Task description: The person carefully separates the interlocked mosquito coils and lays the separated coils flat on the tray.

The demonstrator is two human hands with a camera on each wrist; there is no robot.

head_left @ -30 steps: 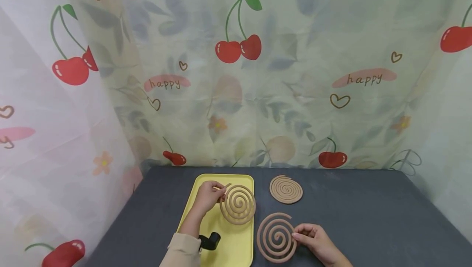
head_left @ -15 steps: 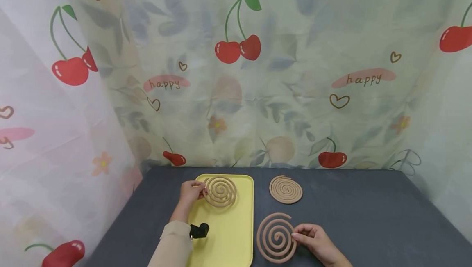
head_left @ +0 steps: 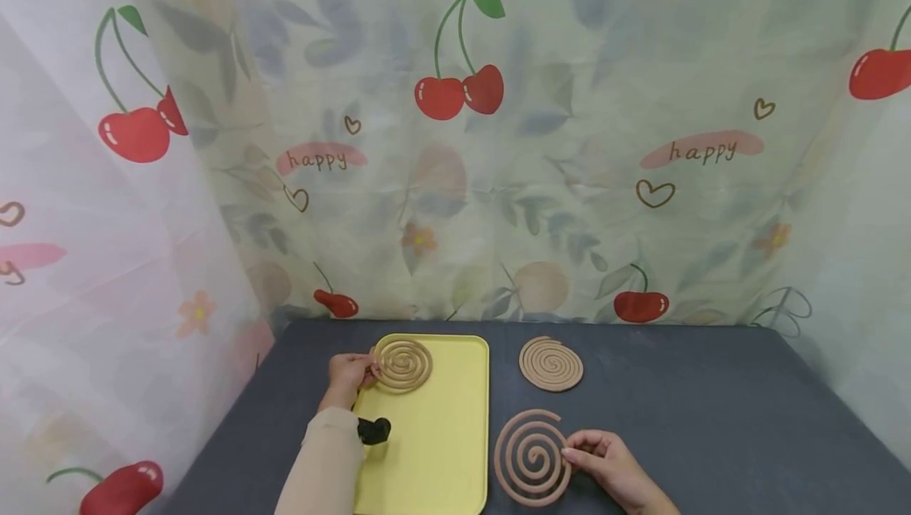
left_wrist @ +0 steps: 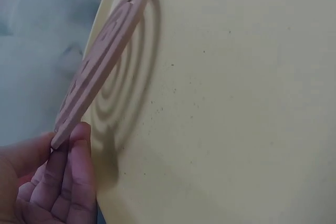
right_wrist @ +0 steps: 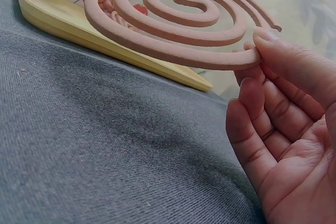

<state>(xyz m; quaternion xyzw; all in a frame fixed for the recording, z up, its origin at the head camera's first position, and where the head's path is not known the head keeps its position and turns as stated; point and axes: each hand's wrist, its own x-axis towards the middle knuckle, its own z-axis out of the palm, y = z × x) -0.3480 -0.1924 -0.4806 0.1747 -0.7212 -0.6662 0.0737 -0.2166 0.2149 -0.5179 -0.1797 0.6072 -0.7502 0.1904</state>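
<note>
Over the far left corner of a yellow tray (head_left: pixel 427 452), my left hand (head_left: pixel 349 375) pinches a brown mosquito coil (head_left: pixel 402 365) by its outer edge. In the left wrist view this coil (left_wrist: pixel 102 61) tilts above the tray, its spiral shadow falling on the surface. My right hand (head_left: pixel 610 467) grips a second mosquito coil (head_left: pixel 534 458) between thumb and fingers, just right of the tray. The right wrist view shows that coil (right_wrist: pixel 181 22) raised above the dark cloth. Another coil (head_left: pixel 551 365), wound tightly, lies on the table beyond it.
A dark grey cloth (head_left: pixel 712 420) covers the table. Patterned curtains (head_left: pixel 541 206) stand along the back and sides. A black wrist camera (head_left: pixel 374 429) sits on the left wrist, over the tray. Small dark specks dot the tray in the left wrist view.
My left hand has carried its coil left and away from me, from the tray's right side to its far left corner, lowering it flatter. The right hand and its coil stay in place.
</note>
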